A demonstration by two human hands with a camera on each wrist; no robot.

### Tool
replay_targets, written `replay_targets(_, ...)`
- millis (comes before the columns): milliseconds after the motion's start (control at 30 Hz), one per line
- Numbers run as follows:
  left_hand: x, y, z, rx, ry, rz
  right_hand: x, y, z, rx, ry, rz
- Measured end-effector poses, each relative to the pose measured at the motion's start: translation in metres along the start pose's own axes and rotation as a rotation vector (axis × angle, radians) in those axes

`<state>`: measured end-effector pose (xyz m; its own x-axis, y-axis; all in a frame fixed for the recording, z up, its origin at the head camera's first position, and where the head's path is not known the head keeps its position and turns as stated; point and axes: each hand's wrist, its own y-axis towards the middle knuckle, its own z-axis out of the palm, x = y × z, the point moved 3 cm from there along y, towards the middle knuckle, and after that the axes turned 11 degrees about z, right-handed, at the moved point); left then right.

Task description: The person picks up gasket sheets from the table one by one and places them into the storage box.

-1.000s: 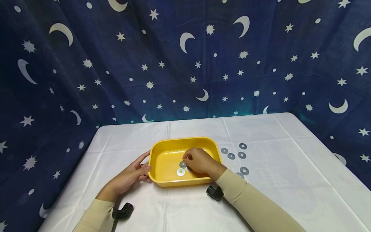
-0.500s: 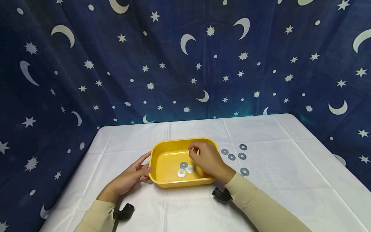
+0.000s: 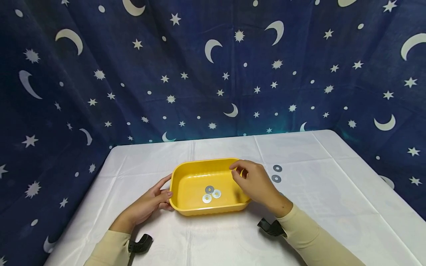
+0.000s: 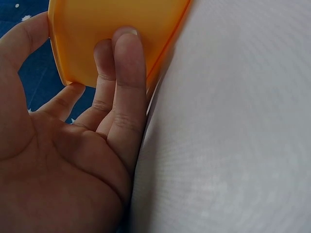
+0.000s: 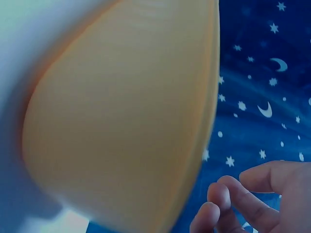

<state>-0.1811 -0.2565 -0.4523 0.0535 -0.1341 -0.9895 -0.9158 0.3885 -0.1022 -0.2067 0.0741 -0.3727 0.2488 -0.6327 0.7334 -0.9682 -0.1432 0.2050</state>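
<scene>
A shallow yellow plastic tray stands on the table with three flat metal washers inside, the middle one a darker washer. My left hand holds the tray's left end, thumb on the rim and fingers against the outer wall, as the left wrist view shows. My right hand hangs over the tray's right end, fingers loosely bent, with nothing seen between them. In the right wrist view its fingertips are apart from the rim. Beyond this hand lie a grey washer and a second washer.
A white cloth covers the table. A dark blue curtain with moons and stars hangs behind it. My right hand and forearm hide part of the table right of the tray. Each wrist bears a black camera mount.
My right hand has lifted from the washers in the tray and moved right, over the tray's right end. Three washers lie uncovered in the tray. The left hand has stayed in place.
</scene>
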Motion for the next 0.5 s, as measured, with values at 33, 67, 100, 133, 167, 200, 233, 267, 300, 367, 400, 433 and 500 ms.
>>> replay_targets(33, 0.0, 0.0, 0.0, 0.002, -0.002, 0.001, -0.002, 0.0, -0.003, -0.004, 0.005, 0.005)
replay_targets(67, 0.0, 0.0, 0.0, 0.005, -0.002, 0.003, -0.004, -0.001, -0.006, -0.007, 0.01, 0.011)
replay_targets(100, 0.0, 0.0, 0.0, 0.008, -0.003, 0.005, -0.005, -0.001, -0.008, -0.008, 0.013, 0.019)
replay_targets(133, 0.0, 0.0, -0.001, 0.012, -0.005, 0.006, -0.007, -0.001, -0.011, -0.008, 0.015, 0.029)
replay_targets(167, 0.0, 0.0, -0.001, 0.014, -0.005, 0.006, -0.009, -0.001, -0.013, -0.007, 0.016, 0.037)
replay_targets(200, 0.0, -0.001, -0.001, 0.014, -0.007, 0.004, -0.011, -0.001, -0.015, -0.004, 0.014, 0.046)
replay_targets(233, 0.0, -0.001, -0.001, 0.013, -0.006, 0.003, -0.012, 0.0, -0.017, -0.001, 0.013, 0.054)
replay_targets(267, 0.0, -0.001, -0.001, 0.012, -0.005, 0.0, -0.014, 0.0, -0.019, 0.003, 0.01, 0.062)
replay_targets(300, 0.0, -0.001, -0.001, 0.011, -0.005, -0.002, -0.016, 0.0, -0.021, 0.007, 0.004, 0.073)
replay_targets(367, 0.0, -0.001, -0.001, 0.008, -0.002, -0.007, -0.021, 0.001, -0.025, 0.013, -0.008, 0.089)
replay_targets(400, 0.0, -0.001, -0.001, 0.007, -0.002, -0.008, -0.024, 0.002, -0.027, 0.015, -0.016, 0.097)
replay_targets(433, -0.001, -0.001, -0.001, 0.007, 0.002, -0.008, -0.026, 0.003, -0.029, 0.013, -0.024, 0.102)
replay_targets(500, -0.001, 0.0, -0.001, 0.01, 0.002, -0.005, -0.033, 0.006, -0.033, 0.011, -0.037, 0.118)
